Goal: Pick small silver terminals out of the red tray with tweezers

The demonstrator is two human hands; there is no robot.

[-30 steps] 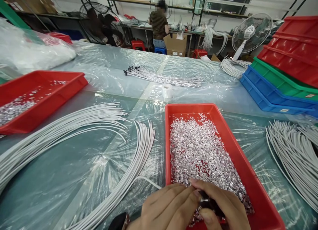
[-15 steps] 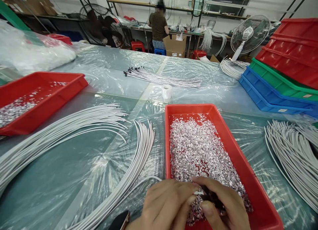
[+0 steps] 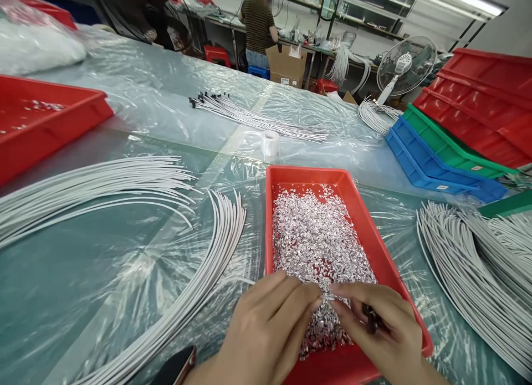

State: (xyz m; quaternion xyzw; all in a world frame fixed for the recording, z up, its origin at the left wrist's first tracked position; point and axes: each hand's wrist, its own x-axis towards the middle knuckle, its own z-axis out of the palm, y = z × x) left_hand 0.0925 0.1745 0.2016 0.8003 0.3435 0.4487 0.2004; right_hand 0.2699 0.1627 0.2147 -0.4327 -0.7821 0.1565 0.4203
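Both hands meet over the near end of a red tray (image 3: 357, 219), and the grip is a pinch: the left hand (image 3: 270, 329) and the right hand (image 3: 382, 329) press their fingertips together on one tiny shiny piece where they touch. The right hand also has something small and dark tucked in its curled fingers, but I cannot tell what it is. Right under the grip lies a heap of silver bits (image 3: 316, 246), small, crinkly and sparkly like foil, filling the tray, which is smooth hard plastic with low walls. Left of the grip, long thin white wires (image 3: 216, 263) curve in a bunch across the table (image 3: 83, 296), which is covered with wrinkly clear plastic sheet. More white wires (image 3: 469, 263) lie in a thick bundle to the right of the grip. Far beyond the grip sits a small round roll of tape (image 3: 270, 143), and past it a row of straight wires with black tips (image 3: 249, 116). Far right are stacked blue, green and red trays (image 3: 449, 147). Far left is another red tray (image 3: 45, 119). A person (image 3: 255, 25) stands at the back.
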